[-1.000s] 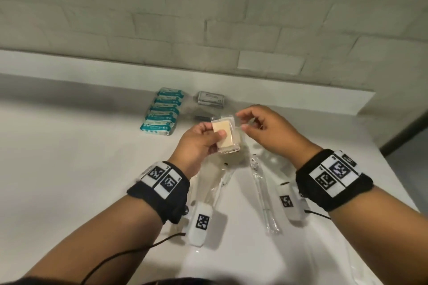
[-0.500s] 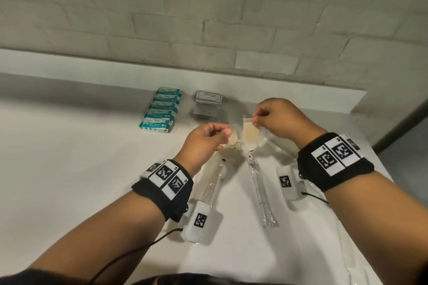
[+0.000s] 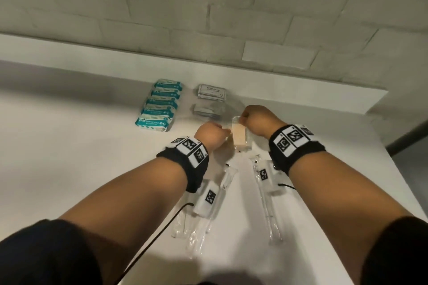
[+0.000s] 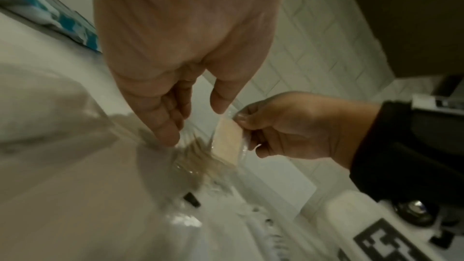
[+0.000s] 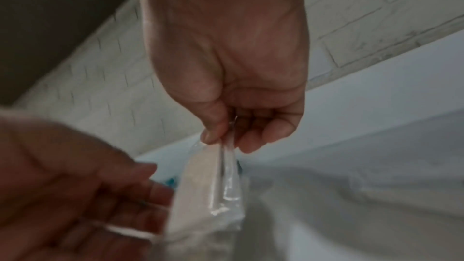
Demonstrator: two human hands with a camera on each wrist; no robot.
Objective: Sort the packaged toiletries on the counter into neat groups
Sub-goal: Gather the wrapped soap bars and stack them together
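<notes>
A beige bar in clear wrap (image 3: 239,137) hangs upright just above the white counter (image 3: 69,146). My right hand (image 3: 241,120) pinches the top edge of its wrapper between thumb and forefinger; the right wrist view shows that pinch (image 5: 220,138) above the bar (image 5: 198,182). My left hand (image 3: 225,133) is beside the bar on its left with relaxed fingers (image 4: 167,134) pointing down, not gripping it (image 4: 227,144). Further back lie a row of teal packets (image 3: 159,105) and two piles of grey sachets (image 3: 212,92).
Long clear-wrapped items lie on the counter under my wrists (image 3: 228,176) (image 3: 266,203) (image 3: 196,238). A low white ledge (image 3: 301,81) and a brick wall close the back. The counter's edge (image 3: 403,176) runs down the right side.
The bar went from my left hand's grip to a right-hand pinch on its wrapper. Both hands moved toward the back of the counter, near the grey sachets, and the bar came lower.
</notes>
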